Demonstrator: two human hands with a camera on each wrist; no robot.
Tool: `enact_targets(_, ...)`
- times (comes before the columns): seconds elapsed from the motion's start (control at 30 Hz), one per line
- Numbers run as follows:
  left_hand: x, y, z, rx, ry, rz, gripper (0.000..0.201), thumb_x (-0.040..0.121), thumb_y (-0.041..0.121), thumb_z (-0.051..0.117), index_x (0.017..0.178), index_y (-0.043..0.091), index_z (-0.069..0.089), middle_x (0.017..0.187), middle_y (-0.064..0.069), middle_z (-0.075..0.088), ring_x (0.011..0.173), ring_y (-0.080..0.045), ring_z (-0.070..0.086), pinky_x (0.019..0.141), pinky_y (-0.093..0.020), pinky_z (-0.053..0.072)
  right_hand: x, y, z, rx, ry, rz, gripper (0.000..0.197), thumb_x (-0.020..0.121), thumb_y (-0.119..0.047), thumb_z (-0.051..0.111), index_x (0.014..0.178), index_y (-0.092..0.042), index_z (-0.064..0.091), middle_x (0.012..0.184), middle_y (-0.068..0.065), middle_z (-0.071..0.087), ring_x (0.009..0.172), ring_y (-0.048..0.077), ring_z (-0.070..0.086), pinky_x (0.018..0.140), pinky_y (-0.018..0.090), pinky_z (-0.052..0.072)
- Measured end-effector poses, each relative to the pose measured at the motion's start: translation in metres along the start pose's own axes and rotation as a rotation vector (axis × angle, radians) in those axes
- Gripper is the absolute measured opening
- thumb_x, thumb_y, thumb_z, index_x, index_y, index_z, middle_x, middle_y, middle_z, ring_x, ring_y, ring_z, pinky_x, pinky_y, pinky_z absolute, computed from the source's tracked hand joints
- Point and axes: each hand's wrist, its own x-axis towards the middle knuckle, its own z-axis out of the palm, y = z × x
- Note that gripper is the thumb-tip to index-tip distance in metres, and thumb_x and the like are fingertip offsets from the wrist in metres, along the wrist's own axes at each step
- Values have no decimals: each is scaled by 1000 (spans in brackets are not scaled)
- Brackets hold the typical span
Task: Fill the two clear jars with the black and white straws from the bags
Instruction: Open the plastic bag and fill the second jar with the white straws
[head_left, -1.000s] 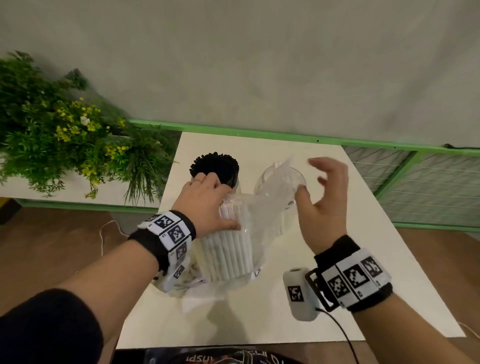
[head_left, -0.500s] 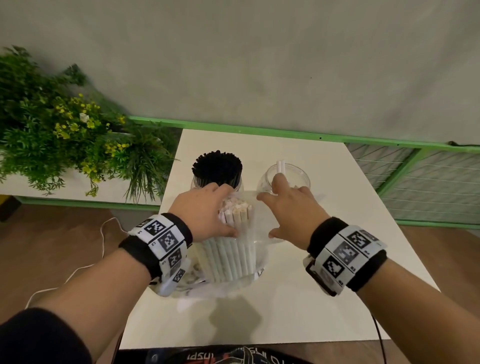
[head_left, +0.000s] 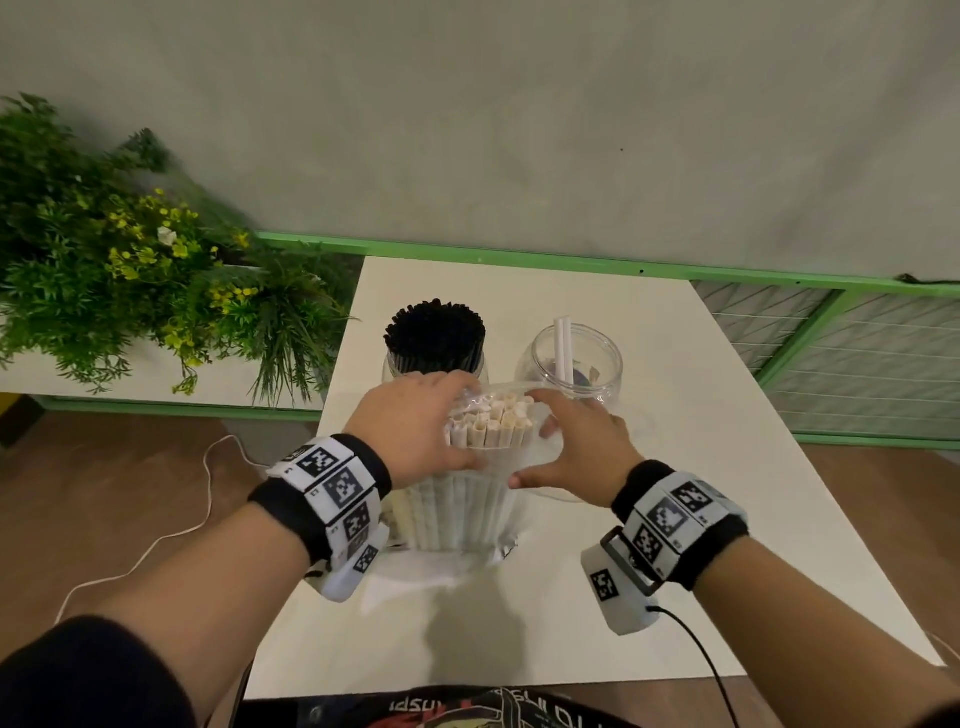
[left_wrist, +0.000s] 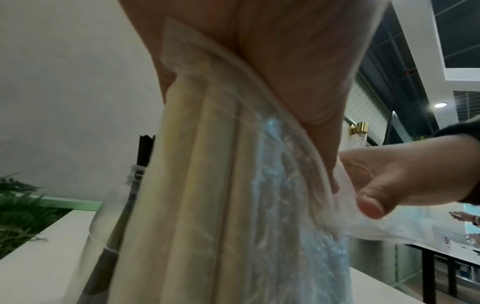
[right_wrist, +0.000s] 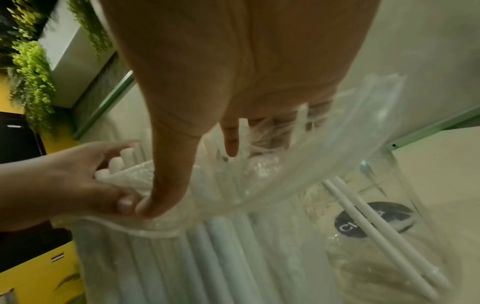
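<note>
A clear bag of white straws (head_left: 467, 504) stands upright on the white table (head_left: 701, 467), its open mouth showing the straw ends (head_left: 493, 421). My left hand (head_left: 447, 426) grips the bag's left side near the top. My right hand (head_left: 545, 441) pinches the bag's right rim, thumb in front and fingers behind (right_wrist: 231, 144). Behind on the left, a clear jar (head_left: 395, 364) is packed with black straws (head_left: 434, 332). Behind on the right, the second clear jar (head_left: 597, 374) holds two white straws (head_left: 562, 343).
A planter of green plants with yellow flowers (head_left: 130, 270) borders the table's left. A green rail (head_left: 519, 257) runs along the far edge. A white cable (head_left: 156, 540) lies on the floor at the left. Wire mesh panels (head_left: 857, 364) stand at the right.
My right hand has come back from the right jar, where white straws now stand, and taken hold of the bag's right rim. The left hand has kept its grip on the bag.
</note>
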Motion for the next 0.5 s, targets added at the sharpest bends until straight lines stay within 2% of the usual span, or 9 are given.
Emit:
enact_targets(0.07, -2, 2, 0, 18, -9, 15, 84, 64, 77, 60, 133, 34, 37, 128, 11, 56, 111, -14, 53, 88, -31, 44, 2, -1, 5, 48, 11, 3, 99, 54, -71, 76, 136, -35, 34, 91, -11, 58, 98, 14, 52, 97, 40, 38)
enact_targets(0.13, -4, 3, -2, 7, -34, 24, 87, 63, 86, 49, 132, 32, 41, 127, 10, 57, 110, -14, 54, 87, -31, 43, 3, -3, 8, 76, 4, 2, 98, 52, -71, 77, 132, -33, 35, 87, -10, 58, 87, 10, 54, 96, 38, 40)
enact_targets(0.2, -6, 2, -4, -91, -58, 16, 81, 66, 89, 32, 119, 31, 53, 112, 10, 62, 101, -13, 56, 82, -32, 45, 4, -6, 12, 85, -37, 7, 93, 54, -68, 78, 129, -31, 36, 84, -10, 57, 83, 12, 55, 92, 35, 41)
enact_targets(0.27, -5, 1, -5, -233, -62, -14, 67, 75, 81, 26, 92, 27, 61, 86, 7, 63, 82, -13, 57, 72, -33, 46, 5, -8, 14, 101, -93, 13, 85, 57, -63, 81, 124, -30, 40, 86, -8, 58, 84, 16, 56, 82, 32, 45)
enact_targets(0.3, -4, 1, -5, -311, -53, -42, 57, 82, 74, 32, 85, 24, 61, 78, 5, 61, 75, -14, 57, 68, -34, 45, 5, -9, 14, 110, -108, 12, 82, 58, -61, 82, 123, -30, 42, 88, -6, 57, 84, 17, 56, 77, 31, 45)
enact_targets(0.33, -3, 0, -3, -388, -33, -78, 47, 89, 63, 39, 82, 22, 62, 72, 3, 61, 70, -15, 56, 66, -34, 45, 6, -9, 15, 120, -113, 11, 81, 58, -60, 82, 122, -30, 44, 90, -6, 58, 86, 17, 56, 75, 30, 45)
enact_targets(0.4, -2, 0, -3, -492, 17, -142, 35, 95, 46, 45, 83, 19, 64, 65, 4, 58, 61, -13, 52, 61, -31, 41, 6, -9, 16, 133, -105, 2, 81, 56, -61, 82, 123, -31, 47, 98, -5, 62, 90, 17, 57, 78, 31, 47)
enact_targets(0.5, 0, -3, -2, -556, 41, -176, 33, 97, 39, 45, 87, 17, 67, 72, 10, 63, 61, -12, 55, 57, -24, 41, 6, -7, 16, 122, -72, -21, 82, 55, -64, 81, 124, -32, 49, 102, -4, 64, 91, 17, 58, 82, 32, 49)
